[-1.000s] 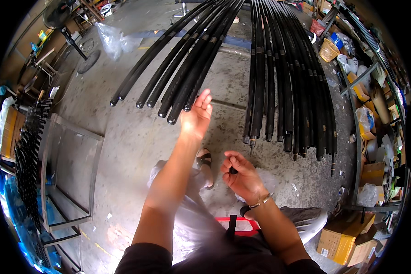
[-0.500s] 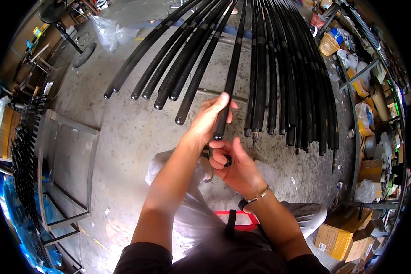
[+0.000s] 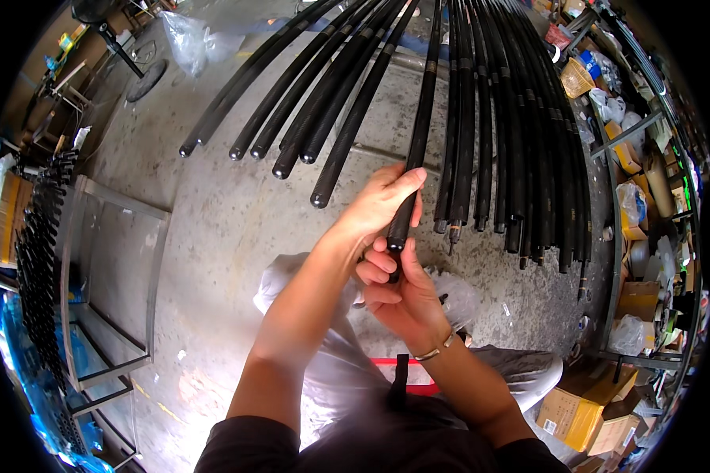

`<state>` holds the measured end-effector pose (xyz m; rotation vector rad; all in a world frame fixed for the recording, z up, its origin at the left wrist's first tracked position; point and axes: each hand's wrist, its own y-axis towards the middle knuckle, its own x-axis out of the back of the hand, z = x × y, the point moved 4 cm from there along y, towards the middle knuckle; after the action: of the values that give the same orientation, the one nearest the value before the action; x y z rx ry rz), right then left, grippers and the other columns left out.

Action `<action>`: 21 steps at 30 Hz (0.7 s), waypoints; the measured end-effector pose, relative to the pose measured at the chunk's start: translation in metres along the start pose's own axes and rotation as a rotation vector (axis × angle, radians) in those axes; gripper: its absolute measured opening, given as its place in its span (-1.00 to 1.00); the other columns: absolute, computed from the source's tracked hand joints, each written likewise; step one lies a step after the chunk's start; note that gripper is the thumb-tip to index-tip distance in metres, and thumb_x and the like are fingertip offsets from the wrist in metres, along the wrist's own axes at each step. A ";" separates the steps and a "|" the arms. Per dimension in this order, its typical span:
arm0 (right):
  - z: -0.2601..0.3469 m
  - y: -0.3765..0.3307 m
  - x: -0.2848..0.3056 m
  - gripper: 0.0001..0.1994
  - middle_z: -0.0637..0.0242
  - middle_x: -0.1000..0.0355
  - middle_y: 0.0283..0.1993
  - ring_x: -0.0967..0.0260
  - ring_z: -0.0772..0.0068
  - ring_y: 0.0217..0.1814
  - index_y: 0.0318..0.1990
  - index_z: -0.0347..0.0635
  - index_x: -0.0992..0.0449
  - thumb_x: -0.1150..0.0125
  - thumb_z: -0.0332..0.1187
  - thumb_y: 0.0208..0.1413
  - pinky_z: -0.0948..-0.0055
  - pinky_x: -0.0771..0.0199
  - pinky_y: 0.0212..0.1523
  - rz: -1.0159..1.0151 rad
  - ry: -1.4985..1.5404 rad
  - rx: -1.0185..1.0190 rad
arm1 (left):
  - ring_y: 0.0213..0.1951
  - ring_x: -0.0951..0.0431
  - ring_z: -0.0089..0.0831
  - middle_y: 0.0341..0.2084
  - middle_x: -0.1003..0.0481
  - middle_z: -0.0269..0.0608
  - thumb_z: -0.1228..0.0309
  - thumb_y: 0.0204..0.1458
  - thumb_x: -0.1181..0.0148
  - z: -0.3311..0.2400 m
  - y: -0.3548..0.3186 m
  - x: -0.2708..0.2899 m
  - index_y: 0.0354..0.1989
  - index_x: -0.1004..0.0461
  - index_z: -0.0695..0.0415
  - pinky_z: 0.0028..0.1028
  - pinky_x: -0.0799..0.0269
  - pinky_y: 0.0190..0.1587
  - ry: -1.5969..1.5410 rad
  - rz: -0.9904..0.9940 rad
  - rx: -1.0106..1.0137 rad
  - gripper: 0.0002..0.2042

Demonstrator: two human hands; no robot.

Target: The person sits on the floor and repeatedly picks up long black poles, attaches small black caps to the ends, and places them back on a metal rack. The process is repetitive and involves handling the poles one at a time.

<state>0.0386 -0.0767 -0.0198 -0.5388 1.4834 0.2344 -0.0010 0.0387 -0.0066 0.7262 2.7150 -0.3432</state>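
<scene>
Evidently, your left hand [image 3: 384, 202] grasped a black pole [image 3: 423, 118] near its end, between two groups of poles [image 3: 543, 173]; your right hand [image 3: 407, 301] held a small black piece [image 3: 394, 273] at that tip.

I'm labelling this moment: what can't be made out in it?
Head view, now:
Black part in right hand: mostly covered by its fingers.
Held rod: far end cut off by upper edge.
Left hand: fingers partly hidden behind held rod.
Fan: top cut off by upper edge.
</scene>
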 end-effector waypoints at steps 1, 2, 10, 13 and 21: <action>0.000 -0.002 0.000 -0.60 0.53 -0.08 -0.45 0.00 0.64 -0.38 -0.12 -0.24 -0.35 -0.03 -0.04 0.17 0.73 -0.07 -0.55 -0.064 -0.058 0.047 | -0.69 -0.28 -0.57 -0.76 -0.36 -0.22 0.02 0.10 -0.04 0.000 0.000 0.000 -0.35 -0.32 0.18 -0.57 -0.13 -0.67 0.004 0.002 0.008 -0.60; 0.000 -0.005 -0.002 -0.61 0.53 -0.08 -0.46 0.00 0.64 -0.40 -0.13 -0.24 -0.35 -0.04 -0.04 0.16 0.72 -0.07 -0.55 -0.127 -0.116 0.095 | -0.70 -0.27 -0.57 -0.76 -0.36 -0.22 0.02 0.09 -0.04 0.001 -0.001 -0.001 -0.36 -0.32 0.18 -0.57 -0.12 -0.69 0.009 -0.007 0.021 -0.60; 0.019 -0.014 -0.002 -0.62 0.54 -0.12 -0.49 -0.02 0.64 -0.44 -0.18 -0.25 -0.38 -0.07 -0.05 0.16 0.66 -0.05 -0.52 -0.343 -0.653 0.271 | -0.74 -0.27 -0.57 -0.76 -0.36 -0.24 0.05 0.10 -0.02 0.004 0.002 -0.006 -0.41 -0.30 0.16 -0.56 -0.12 -0.74 0.025 -0.043 0.056 -0.63; 0.019 -0.014 0.000 -0.63 0.55 -0.16 -0.46 -0.06 0.62 -0.40 -0.19 -0.22 -0.39 -0.09 -0.05 0.15 0.64 -0.08 -0.50 -0.257 -0.445 0.154 | -0.74 -0.27 -0.57 -0.76 -0.36 -0.24 0.05 0.10 -0.04 0.009 0.005 -0.004 -0.41 -0.30 0.16 -0.56 -0.14 -0.72 0.032 -0.021 -0.006 -0.63; 0.024 -0.016 0.004 -0.56 0.51 -0.14 -0.40 -0.06 0.55 -0.31 -0.11 -0.23 -0.39 -0.06 0.01 0.13 0.65 -0.09 -0.46 -0.347 -0.471 0.125 | -0.67 -0.37 -0.54 -0.70 -0.38 -0.26 0.09 0.13 -0.01 0.007 0.003 -0.009 -0.38 -0.37 0.24 -0.53 -0.26 -0.63 0.013 -0.019 0.025 -0.62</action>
<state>0.0672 -0.0795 -0.0203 -0.5827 0.9237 -0.0080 0.0089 0.0350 -0.0102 0.7116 2.7362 -0.3787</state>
